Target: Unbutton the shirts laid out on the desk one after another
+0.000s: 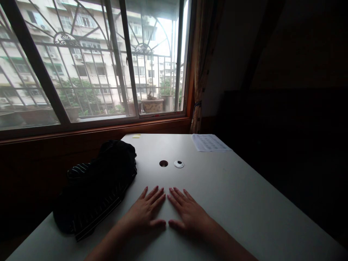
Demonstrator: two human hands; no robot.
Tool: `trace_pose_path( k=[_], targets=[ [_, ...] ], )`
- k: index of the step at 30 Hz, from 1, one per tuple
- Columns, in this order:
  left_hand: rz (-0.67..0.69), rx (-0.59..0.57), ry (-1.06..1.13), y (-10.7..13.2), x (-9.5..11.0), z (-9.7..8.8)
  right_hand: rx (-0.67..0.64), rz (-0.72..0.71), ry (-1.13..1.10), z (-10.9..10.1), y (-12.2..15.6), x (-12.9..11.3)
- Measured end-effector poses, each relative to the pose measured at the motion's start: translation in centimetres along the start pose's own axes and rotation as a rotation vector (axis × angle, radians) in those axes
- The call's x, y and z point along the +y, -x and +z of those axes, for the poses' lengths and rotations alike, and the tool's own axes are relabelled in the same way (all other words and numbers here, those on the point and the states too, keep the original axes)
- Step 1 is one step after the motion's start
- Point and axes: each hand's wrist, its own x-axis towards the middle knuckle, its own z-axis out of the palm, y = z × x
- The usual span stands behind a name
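Note:
Both hands lie flat, palms down, on the white table point(231, 203), side by side with a narrow gap between them. My left hand point(148, 210) has its fingers spread and holds nothing. Likewise empty, my right hand point(186, 212) rests with its fingers apart and its thumb pointing toward the left thumb. Beyond the fingertips is a round hole point(163, 164) in the tabletop. Just right of that hole lies a round white cover point(178, 165) with a dark opening in it. Left of my left hand is a heap of dark cloth point(100, 185) with thin pale stripes.
Printed papers point(210, 143) lie at the table's far right edge. A small yellow slip point(136, 136) is at the far left edge. Behind the table stands a sliding window point(122, 58) with bars outside, and a patterned curtain point(199, 72) hangs beside it. The right side is dark.

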Motion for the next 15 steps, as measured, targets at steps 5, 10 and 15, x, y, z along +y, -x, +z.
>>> trace_pose_path(
  k=[5,10,15],
  targets=[
    [-0.006,-0.011,0.000,0.08,0.12,-0.16,0.003,0.000,-0.014,-0.05,0.00,-0.07],
    [-0.006,-0.012,-0.007,0.06,0.08,-0.10,-0.002,0.008,-0.027,-0.11,-0.04,-0.16],
    [-0.004,-0.014,-0.018,0.03,-0.01,0.00,0.000,0.000,-0.031,0.00,-0.06,-0.04]
  ],
)
